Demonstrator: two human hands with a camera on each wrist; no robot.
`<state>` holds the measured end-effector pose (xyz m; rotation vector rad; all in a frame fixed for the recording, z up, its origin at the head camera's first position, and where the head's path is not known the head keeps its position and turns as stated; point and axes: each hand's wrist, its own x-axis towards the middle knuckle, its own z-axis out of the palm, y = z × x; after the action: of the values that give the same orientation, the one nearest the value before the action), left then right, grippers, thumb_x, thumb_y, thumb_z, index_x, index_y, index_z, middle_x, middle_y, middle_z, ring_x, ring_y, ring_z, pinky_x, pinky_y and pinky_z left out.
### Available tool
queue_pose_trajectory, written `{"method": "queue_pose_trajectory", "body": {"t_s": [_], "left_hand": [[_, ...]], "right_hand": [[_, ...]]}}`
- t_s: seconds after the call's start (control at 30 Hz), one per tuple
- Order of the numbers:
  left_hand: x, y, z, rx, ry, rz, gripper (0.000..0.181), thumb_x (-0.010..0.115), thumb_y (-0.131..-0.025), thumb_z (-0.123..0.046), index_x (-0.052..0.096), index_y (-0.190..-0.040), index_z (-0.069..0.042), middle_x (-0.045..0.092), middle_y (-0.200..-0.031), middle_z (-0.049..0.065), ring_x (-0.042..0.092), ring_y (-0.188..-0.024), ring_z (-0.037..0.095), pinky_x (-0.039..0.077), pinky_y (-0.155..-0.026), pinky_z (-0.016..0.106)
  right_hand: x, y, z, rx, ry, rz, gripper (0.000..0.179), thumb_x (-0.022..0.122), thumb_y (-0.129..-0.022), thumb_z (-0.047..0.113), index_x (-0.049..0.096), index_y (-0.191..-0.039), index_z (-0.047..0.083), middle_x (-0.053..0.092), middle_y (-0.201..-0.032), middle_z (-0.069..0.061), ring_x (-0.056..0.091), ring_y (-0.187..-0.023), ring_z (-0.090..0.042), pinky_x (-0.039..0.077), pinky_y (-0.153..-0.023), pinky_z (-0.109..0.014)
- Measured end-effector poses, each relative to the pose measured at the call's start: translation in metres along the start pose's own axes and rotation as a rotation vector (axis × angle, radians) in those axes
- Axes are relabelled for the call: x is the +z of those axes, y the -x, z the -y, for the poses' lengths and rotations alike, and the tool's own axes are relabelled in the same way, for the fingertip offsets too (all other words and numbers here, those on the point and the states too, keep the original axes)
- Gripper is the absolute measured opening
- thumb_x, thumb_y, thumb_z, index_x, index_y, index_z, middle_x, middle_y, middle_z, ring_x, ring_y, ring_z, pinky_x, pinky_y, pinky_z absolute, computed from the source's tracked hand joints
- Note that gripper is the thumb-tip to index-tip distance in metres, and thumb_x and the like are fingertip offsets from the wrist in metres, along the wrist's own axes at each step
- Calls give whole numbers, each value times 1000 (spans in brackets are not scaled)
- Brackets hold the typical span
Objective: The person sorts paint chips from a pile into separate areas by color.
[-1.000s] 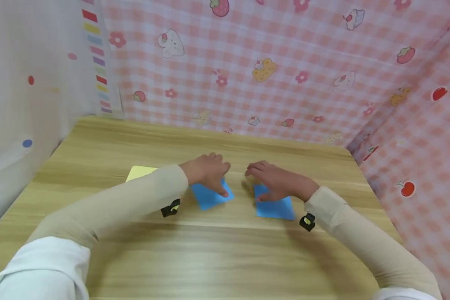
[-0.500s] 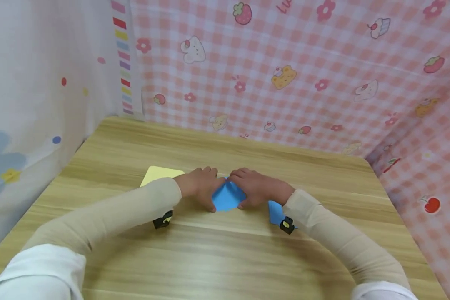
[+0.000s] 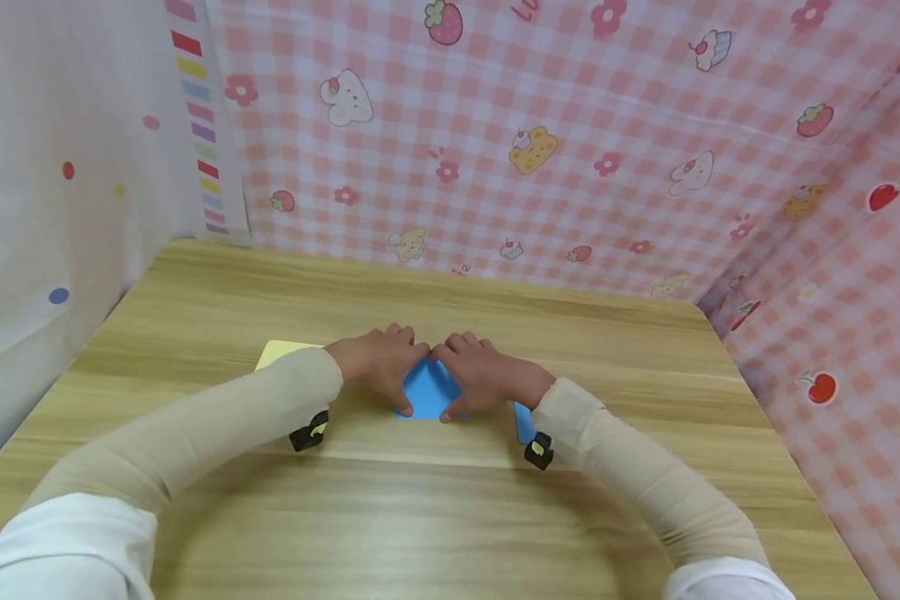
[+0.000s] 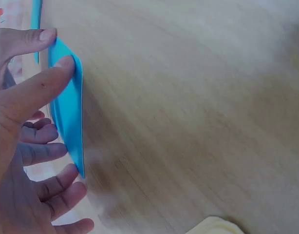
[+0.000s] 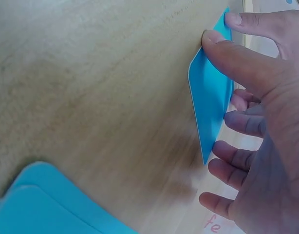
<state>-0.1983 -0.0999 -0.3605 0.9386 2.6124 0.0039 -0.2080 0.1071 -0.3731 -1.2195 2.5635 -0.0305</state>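
A thin blue card [image 3: 429,392] with rounded corners is held between both hands in the middle of the wooden table. My left hand [image 3: 382,362] grips its left side, with the thumb [image 4: 47,83] on the near face and fingertips along the far edge. On the opposite side, my right hand [image 3: 483,375] grips it the same way, its thumb [image 5: 232,56] on the face. Both index fingers nearly meet at the far edge. More blue cards [image 5: 57,204] lie stacked to the right, mostly covered by the right wrist in the head view.
Yellow cards [image 3: 285,352] lie to the left, partly behind the left sleeve. The wooden table [image 3: 405,517] meets a pink checked cloth [image 3: 450,108] at the back and right, and a white cloth [image 3: 67,225] at the left.
My right hand has left the right-hand blue cards and come left to the card under my left hand. Both hands now hold that card together.
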Motion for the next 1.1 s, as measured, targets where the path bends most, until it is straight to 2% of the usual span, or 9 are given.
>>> {"method": "queue_pose_trajectory", "body": {"t_s": [0.37, 0.63, 0.83, 1.1], "left_hand": [[-2, 1, 1, -12, 29, -22, 92, 84, -75, -57, 44, -143, -9, 52, -118, 15, 44, -108, 31, 42, -94, 52], [-2, -1, 0, 2, 89, 19, 88, 86, -76, -50, 43, -140, -6, 52, -117, 16, 45, -106, 31, 42, -94, 48], [-3, -6, -1, 3, 65, 1, 85, 87, -74, -52, 47, -136, -9, 51, -117, 15, 45, -105, 30, 43, -92, 47], [0, -9, -2, -8, 59, 8, 85, 87, -74, -51, 47, -136, -9, 51, -116, 14, 45, -105, 31, 42, -93, 48]], "right_hand": [[0, -1, 0, -1, -66, -14, 86, 81, -81, 51, 39, -145, 10, 44, -137, -12, 41, -118, -28, 41, -99, -48], [2, -1, 0, -4, -80, 0, 87, 82, -81, 50, 38, -145, 10, 43, -139, -13, 41, -119, -28, 42, -99, -47], [2, 0, -1, 1, -68, -6, 86, 82, -82, 50, 38, -145, 11, 44, -138, -12, 41, -119, -28, 41, -99, -48], [3, 1, -1, 8, -64, 5, 85, 81, -82, 51, 38, -145, 11, 45, -135, -12, 41, -117, -28, 40, -98, -47]]}}
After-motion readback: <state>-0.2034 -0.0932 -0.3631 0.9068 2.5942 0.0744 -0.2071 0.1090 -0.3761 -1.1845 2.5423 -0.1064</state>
